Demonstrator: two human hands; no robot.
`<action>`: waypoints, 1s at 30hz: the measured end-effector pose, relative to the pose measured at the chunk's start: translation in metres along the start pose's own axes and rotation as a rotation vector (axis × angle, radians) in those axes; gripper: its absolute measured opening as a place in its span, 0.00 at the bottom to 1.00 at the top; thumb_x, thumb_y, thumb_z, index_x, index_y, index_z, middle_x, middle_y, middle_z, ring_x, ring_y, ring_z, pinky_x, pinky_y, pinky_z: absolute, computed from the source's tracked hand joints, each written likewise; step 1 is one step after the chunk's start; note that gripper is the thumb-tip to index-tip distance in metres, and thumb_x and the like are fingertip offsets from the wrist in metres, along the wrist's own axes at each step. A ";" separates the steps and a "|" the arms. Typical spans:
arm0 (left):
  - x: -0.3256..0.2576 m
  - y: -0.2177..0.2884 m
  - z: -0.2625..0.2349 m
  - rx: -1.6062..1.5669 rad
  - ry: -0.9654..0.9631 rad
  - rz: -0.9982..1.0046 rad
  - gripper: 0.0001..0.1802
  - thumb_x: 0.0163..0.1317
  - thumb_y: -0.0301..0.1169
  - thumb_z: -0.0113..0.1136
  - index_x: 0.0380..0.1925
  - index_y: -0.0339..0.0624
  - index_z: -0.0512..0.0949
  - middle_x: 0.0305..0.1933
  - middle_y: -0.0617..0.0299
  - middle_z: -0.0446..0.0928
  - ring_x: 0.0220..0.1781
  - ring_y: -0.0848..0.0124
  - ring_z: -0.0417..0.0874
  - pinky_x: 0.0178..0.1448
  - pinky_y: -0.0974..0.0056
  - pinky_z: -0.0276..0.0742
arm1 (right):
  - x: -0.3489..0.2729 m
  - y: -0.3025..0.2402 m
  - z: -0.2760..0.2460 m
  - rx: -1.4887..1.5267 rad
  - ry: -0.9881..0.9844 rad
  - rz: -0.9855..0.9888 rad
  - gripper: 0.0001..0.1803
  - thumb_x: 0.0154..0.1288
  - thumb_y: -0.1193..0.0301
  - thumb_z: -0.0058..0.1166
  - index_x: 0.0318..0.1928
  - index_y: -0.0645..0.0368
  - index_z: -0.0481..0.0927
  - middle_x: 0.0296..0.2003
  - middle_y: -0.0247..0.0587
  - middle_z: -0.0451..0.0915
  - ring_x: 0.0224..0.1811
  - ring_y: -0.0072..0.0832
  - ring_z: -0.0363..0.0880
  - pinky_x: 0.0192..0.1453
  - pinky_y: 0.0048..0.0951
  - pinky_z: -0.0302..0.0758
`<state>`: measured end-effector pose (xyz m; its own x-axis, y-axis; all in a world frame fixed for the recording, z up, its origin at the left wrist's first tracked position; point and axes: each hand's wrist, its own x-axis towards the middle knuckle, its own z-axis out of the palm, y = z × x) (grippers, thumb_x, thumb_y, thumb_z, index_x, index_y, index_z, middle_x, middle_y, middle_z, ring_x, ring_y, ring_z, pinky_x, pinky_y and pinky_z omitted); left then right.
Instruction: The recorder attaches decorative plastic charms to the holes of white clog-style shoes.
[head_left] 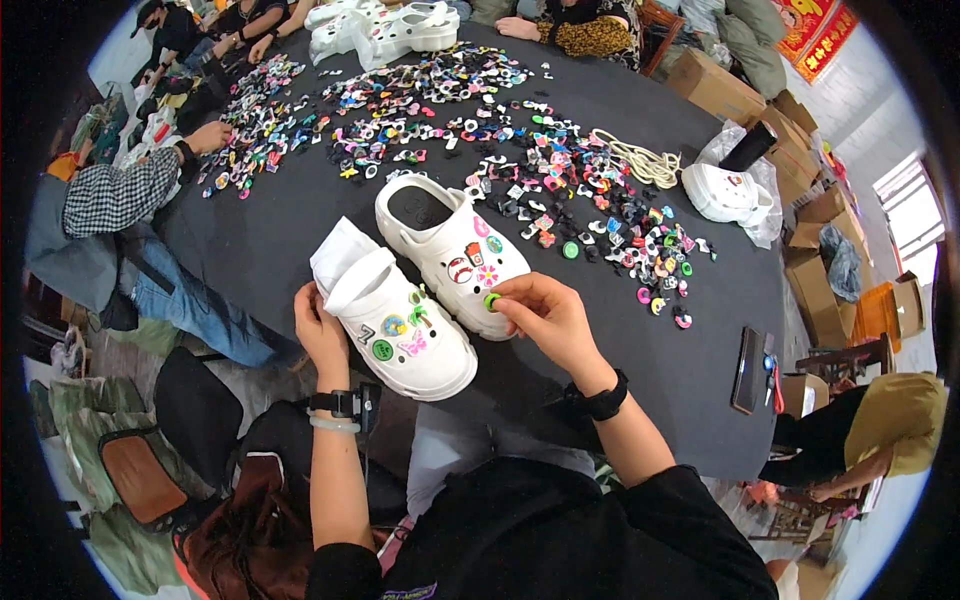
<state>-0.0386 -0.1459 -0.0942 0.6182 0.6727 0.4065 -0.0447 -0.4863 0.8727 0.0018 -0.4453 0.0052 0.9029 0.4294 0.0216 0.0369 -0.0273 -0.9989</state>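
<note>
Two white foam clogs lie in front of me on the dark table. My left hand (322, 332) grips the outer side of the nearer clog (440, 365), which has white material in its heel opening and several colourful shoe charms on its upper. Just beyond it, the other clog (425, 243) carries charms including a pink flower (487, 276) and a baseball (459, 270). Thumb and fingers of my right hand (550, 315) pinch a small green shoe charm (491, 301) against this clog's toe. The charm's underside is hidden.
Loose charms (380, 140) are strewn across the far table (640, 375). White cord (640, 160), a bagged white clog (722, 192) and a black cylinder (748, 147) stand at the right, a phone (747, 370) nearer. Another person's hand (210, 137) reaches in from the left.
</note>
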 end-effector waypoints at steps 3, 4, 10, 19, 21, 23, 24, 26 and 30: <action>0.000 -0.003 -0.001 0.010 0.005 0.018 0.12 0.65 0.27 0.48 0.45 0.32 0.73 0.43 0.52 0.78 0.44 0.66 0.78 0.51 0.64 0.72 | -0.001 0.006 -0.016 0.108 0.033 0.037 0.09 0.63 0.75 0.57 0.43 0.62 0.78 0.31 0.34 0.81 0.27 0.15 0.77 0.28 0.16 0.72; 0.000 -0.004 -0.002 0.008 -0.001 0.022 0.12 0.65 0.27 0.48 0.45 0.32 0.73 0.43 0.52 0.78 0.44 0.66 0.78 0.51 0.64 0.72 | 0.001 0.010 -0.026 0.131 0.054 0.025 0.09 0.63 0.76 0.56 0.44 0.62 0.78 0.32 0.33 0.81 0.27 0.15 0.77 0.27 0.16 0.71; 0.000 -0.021 -0.005 -0.077 -0.029 0.007 0.15 0.65 0.28 0.50 0.49 0.30 0.71 0.47 0.55 0.76 0.48 0.68 0.76 0.54 0.65 0.70 | 0.015 0.038 -0.105 0.197 0.269 0.025 0.11 0.65 0.73 0.55 0.47 0.62 0.78 0.31 0.30 0.78 0.27 0.13 0.71 0.28 0.16 0.67; 0.003 -0.033 -0.009 -0.270 -0.133 -0.042 0.21 0.62 0.33 0.59 0.50 0.32 0.69 0.47 0.56 0.75 0.47 0.69 0.77 0.52 0.66 0.72 | 0.001 0.059 -0.150 0.281 0.475 0.046 0.18 0.66 0.73 0.52 0.56 0.61 0.73 0.37 0.33 0.76 0.30 0.17 0.72 0.30 0.18 0.69; 0.001 -0.032 -0.009 -0.315 -0.130 -0.043 0.22 0.62 0.34 0.59 0.51 0.32 0.69 0.47 0.56 0.75 0.46 0.69 0.77 0.52 0.66 0.73 | 0.003 0.058 -0.149 0.252 0.519 0.026 0.27 0.65 0.75 0.53 0.64 0.60 0.64 0.55 0.43 0.71 0.40 0.23 0.77 0.37 0.21 0.75; 0.002 -0.030 -0.010 -0.356 -0.160 -0.022 0.22 0.63 0.35 0.58 0.52 0.32 0.67 0.48 0.56 0.74 0.47 0.70 0.77 0.52 0.65 0.74 | 0.004 0.060 -0.145 0.275 0.567 -0.037 0.28 0.65 0.76 0.53 0.64 0.59 0.62 0.57 0.44 0.70 0.41 0.24 0.77 0.39 0.22 0.76; 0.001 -0.029 -0.009 -0.354 -0.166 -0.022 0.22 0.63 0.35 0.58 0.52 0.32 0.67 0.48 0.56 0.74 0.47 0.70 0.77 0.52 0.65 0.74 | 0.004 0.062 -0.145 0.295 0.610 -0.104 0.29 0.64 0.76 0.53 0.65 0.59 0.61 0.59 0.44 0.68 0.43 0.24 0.77 0.41 0.23 0.76; -0.002 -0.027 -0.009 -0.363 -0.164 -0.053 0.22 0.65 0.34 0.57 0.52 0.32 0.66 0.48 0.56 0.74 0.47 0.69 0.78 0.53 0.64 0.75 | 0.003 0.064 -0.151 0.289 0.608 -0.136 0.30 0.64 0.77 0.54 0.65 0.60 0.60 0.59 0.45 0.66 0.44 0.23 0.76 0.44 0.25 0.77; -0.004 -0.016 -0.006 -0.461 -0.174 -0.077 0.19 0.65 0.30 0.55 0.52 0.33 0.65 0.48 0.53 0.74 0.47 0.67 0.79 0.53 0.62 0.77 | -0.003 0.062 -0.175 0.166 0.684 -0.128 0.23 0.63 0.74 0.56 0.59 0.60 0.69 0.50 0.38 0.74 0.43 0.19 0.74 0.44 0.20 0.73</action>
<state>-0.0446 -0.1376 -0.1081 0.7530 0.5751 0.3197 -0.3124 -0.1152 0.9429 0.0763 -0.6058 -0.0497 0.9640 -0.2441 0.1051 0.1438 0.1467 -0.9787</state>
